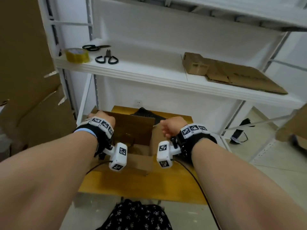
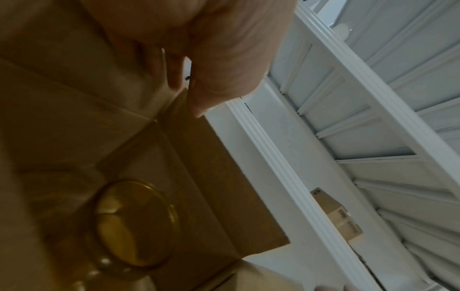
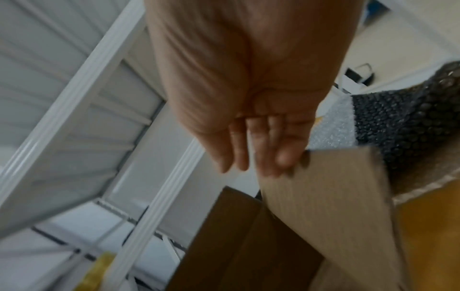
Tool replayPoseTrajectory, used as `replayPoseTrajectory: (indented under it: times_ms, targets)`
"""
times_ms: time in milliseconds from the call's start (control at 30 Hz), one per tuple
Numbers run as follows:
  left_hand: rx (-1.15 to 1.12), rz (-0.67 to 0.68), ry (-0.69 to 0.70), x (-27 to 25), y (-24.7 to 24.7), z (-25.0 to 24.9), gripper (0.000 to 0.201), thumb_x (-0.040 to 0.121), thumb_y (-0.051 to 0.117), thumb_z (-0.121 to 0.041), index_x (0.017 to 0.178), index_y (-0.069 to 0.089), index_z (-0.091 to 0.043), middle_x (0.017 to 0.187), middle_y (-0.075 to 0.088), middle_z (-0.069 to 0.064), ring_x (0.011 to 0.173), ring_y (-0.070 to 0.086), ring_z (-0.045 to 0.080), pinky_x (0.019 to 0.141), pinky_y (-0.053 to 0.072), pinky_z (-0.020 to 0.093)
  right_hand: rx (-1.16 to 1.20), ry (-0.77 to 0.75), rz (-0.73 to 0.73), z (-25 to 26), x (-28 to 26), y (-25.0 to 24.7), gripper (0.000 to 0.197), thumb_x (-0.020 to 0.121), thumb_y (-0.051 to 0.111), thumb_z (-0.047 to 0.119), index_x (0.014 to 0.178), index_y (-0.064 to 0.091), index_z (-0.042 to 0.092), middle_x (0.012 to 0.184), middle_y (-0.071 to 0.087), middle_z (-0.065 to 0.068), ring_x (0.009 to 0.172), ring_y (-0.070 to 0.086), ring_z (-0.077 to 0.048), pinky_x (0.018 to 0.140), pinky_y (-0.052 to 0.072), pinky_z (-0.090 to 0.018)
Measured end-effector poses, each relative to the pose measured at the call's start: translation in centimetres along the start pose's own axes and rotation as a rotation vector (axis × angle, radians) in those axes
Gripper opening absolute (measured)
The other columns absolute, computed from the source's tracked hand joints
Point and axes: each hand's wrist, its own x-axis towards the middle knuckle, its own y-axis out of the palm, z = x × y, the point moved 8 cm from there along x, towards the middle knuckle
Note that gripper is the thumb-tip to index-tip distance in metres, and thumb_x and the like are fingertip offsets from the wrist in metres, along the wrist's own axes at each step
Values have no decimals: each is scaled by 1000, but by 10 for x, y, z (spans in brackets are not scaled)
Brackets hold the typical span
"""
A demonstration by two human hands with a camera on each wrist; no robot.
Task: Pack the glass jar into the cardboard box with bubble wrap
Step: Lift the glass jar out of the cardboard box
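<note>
An open cardboard box (image 1: 141,156) is seen on a yellow wooden worktop (image 1: 132,185), at the centre of the head view, under a white shelf (image 1: 149,70). The glass jar (image 2: 134,224) is shown inside the box in the left wrist view, at about 7 o'clock in that picture, with its round amber-looking rim facing the camera; whether any wrap lies around it cannot be told.

The left hand (image 1: 103,119) is placed at the box's far left corner, at 10 o'clock from the box's centre. In the left wrist view its fingers (image 2: 174,74) and thumb are closed on the top edge of the upright rear flap (image 1: 132,128), which is pinched between them.

The right hand (image 1: 172,126) is placed at 2 o'clock from the box's centre. In the right wrist view its fingers (image 3: 283,155) are held nearly straight and are laid against the upper corner of the right-hand flap (image 3: 328,206); a curled grip is not shown.

A dark sheet of bubble wrap (image 1: 146,112) is laid on the worktop behind the box, at 12 o'clock; a white piece (image 3: 333,128) is seen beside it in the right wrist view.

On the shelf, a roll of yellow tape (image 1: 77,55) and two pairs of scissors (image 1: 107,58) are kept at 10 o'clock, and flattened cardboard (image 1: 232,73) at 2 o'clock.
</note>
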Motion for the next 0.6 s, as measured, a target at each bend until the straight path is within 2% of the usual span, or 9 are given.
replayPoseTrajectory:
  times_ms: [33,100,167,233,267,367,433,500,600]
  targets:
    - [30,10,-25,-4,2,9,25,88,51,-13,111,59,-5,120,54,16,116,52,35,100,46,44,-204,8,-34,1,-3,0,30,94,62,29,118,63,9,105,68,-11,83,65,-25,65,51,-30]
    - [157,78,42,-14,9,10,21,87,52,-11,106,62,-7,117,56,12,110,55,31,98,48,42,-368,59,-12,-8,-5,7,39,93,63,37,121,61,11,115,66,-8,96,64,-26,76,53,-32]
    - [258,194,65,-18,23,17,19,81,56,-15,98,66,-12,107,60,9,98,60,30,90,52,44,-354,115,71,-19,-7,18,48,93,63,39,130,57,7,128,62,-13,110,62,-30,90,52,-37]
    - [250,321,-18,-16,45,33,26,76,61,-24,100,67,-17,102,64,5,92,64,27,81,53,38,-366,143,135,-30,-11,33,48,94,63,38,130,55,8,128,61,-13,113,61,-31,94,51,-39]
    - [229,328,23,-10,52,33,30,74,62,-29,102,67,-19,101,66,3,89,65,25,78,53,34,-378,144,160,-35,-8,41,46,94,64,38,128,57,9,125,63,-11,111,63,-30,96,51,-41]
    - [129,247,39,-6,61,38,41,81,57,-30,119,64,-16,114,64,5,92,62,26,84,54,37,-459,134,209,-51,7,72,62,81,73,43,132,53,16,124,64,-8,104,65,-29,93,54,-46]
    - [-37,194,12,5,70,41,43,91,55,-20,132,54,-5,130,58,16,109,59,32,94,48,38,-553,109,166,-58,27,88,74,80,70,39,143,41,15,132,60,-10,107,64,-31,93,54,-44]
    - [-103,151,-22,9,70,41,43,94,53,-15,135,50,-2,134,54,20,122,54,35,99,45,39,-576,68,92,-54,39,95,57,95,55,21,146,36,8,134,58,-15,113,61,-32,94,52,-39]
    - [-89,128,0,22,59,47,41,91,54,-16,130,56,-4,132,57,18,119,56,35,97,48,40,-504,-3,81,-41,47,99,43,98,48,14,141,44,8,121,65,-16,94,64,-31,78,53,-37]
